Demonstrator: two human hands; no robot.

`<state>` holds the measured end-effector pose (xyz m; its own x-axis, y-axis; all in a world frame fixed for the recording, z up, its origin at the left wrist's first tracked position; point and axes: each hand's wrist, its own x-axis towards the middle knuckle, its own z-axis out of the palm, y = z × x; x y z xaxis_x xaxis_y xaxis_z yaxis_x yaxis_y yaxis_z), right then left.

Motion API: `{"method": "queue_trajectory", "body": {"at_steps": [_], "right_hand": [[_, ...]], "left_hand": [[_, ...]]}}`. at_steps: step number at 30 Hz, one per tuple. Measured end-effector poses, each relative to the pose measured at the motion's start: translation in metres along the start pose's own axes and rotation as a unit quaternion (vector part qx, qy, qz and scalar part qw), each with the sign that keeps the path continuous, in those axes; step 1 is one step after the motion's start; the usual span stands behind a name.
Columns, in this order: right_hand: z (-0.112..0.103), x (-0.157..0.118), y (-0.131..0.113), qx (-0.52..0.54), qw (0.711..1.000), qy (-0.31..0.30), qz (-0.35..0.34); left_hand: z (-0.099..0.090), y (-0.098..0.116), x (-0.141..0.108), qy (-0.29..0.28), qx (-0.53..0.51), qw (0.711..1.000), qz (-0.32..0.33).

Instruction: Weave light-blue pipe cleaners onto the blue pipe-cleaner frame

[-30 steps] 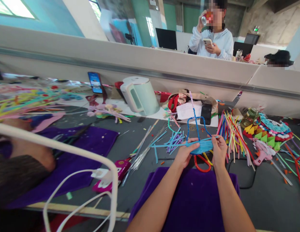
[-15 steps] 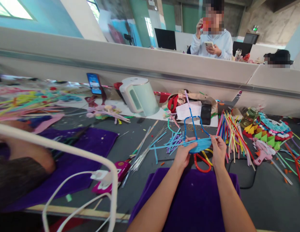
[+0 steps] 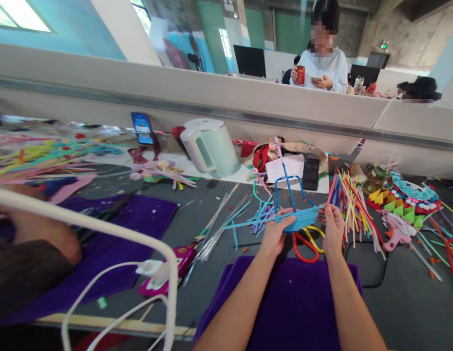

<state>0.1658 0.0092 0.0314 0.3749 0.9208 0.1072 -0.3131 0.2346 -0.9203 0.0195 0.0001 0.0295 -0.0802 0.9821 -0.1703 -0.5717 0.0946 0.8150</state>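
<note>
A light blue woven piece (image 3: pixel 303 220) with long loose strips on its left hangs between my hands, above the dark table. My left hand (image 3: pixel 276 234) is closed on its left part, thumb on top. At its right end my right hand (image 3: pixel 332 226) pinches the tips of the light blue strips. A dark blue twisted frame (image 3: pixel 290 183) rises from the piece, with a pale purple tip at the top. Red and yellow loops (image 3: pixel 306 249) show just below it. The undersides of my fingers are partly hidden.
A purple cloth (image 3: pixel 285 297) lies before me. Loose pipe cleaners (image 3: pixel 354 204), a pink glue gun (image 3: pixel 397 234) and a glass jar (image 3: pixel 379 176) are right; a kettle (image 3: pixel 217 151), a white tube (image 3: pixel 120 226) and another person's arm (image 3: pixel 40 234) left.
My right hand has moved slightly right, away from the woven piece, drawing out strip ends. The frame has tilted a little left. The person across has lowered the red can.
</note>
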Motion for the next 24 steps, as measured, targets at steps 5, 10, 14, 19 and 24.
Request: {"method": "queue_trajectory", "body": {"at_steps": [5,10,14,19,24], "right_hand": [[0.0002,0.0008,0.0001,-0.001,0.999,0.003,-0.036],[-0.0013,0.0010,-0.0006,0.002,0.999,-0.007,-0.039],[-0.0012,0.0007,0.0007,0.000,1.000,-0.013,-0.026],[-0.0008,0.0008,0.0027,0.002,1.000,-0.015,-0.011],[-0.0004,-0.0005,0.0034,0.012,1.000,-0.027,0.000]], "left_hand": [[0.0008,0.0010,-0.0025,-0.029,0.002,1.000,-0.006],[0.0019,0.0032,-0.0049,-0.051,0.016,0.999,-0.003],[0.0017,0.0033,-0.0047,-0.050,0.021,0.999,0.008],[0.0019,0.0031,-0.0056,-0.048,0.019,0.999,0.016],[0.0008,0.0023,-0.0048,-0.046,0.026,0.998,0.029]]}}
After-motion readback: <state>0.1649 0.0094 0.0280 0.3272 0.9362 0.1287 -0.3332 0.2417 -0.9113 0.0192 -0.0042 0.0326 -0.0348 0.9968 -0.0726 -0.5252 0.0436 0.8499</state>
